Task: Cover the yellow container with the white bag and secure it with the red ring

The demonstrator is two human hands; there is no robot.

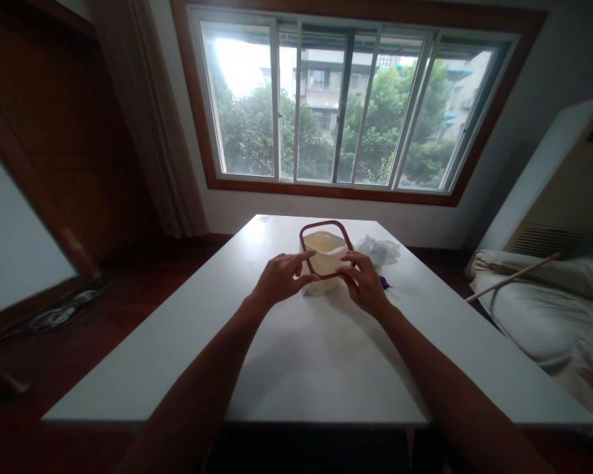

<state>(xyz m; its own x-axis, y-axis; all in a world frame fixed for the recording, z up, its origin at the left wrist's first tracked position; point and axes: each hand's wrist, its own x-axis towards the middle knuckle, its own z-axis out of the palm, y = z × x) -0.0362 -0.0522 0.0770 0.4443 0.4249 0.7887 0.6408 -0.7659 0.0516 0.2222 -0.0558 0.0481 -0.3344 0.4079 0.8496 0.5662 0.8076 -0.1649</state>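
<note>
A brown rounded-square rim (325, 223) is held tilted by its two sides, above a pale cream bin (326, 287). The bin stands on the white table, its open mouth showing through the rim. My left hand (281, 280) pinches the rim's left side between thumb and fingers. On the right side, my right hand (368, 283) grips the same rim with its fingertips. Whether the rim touches the bin is hard to tell. Close by my right hand lie a crumpled whitish plastic bag (378, 250) and a small purple piece (385, 283), partly hidden.
The white table (188, 368) stretches from its near edge toward the window (321, 105). To the right, a covered pile (538, 303) has a thin stick (514, 278) across it. A curtain (148, 118) hangs at the left, and cables (64, 313) lie on the floor.
</note>
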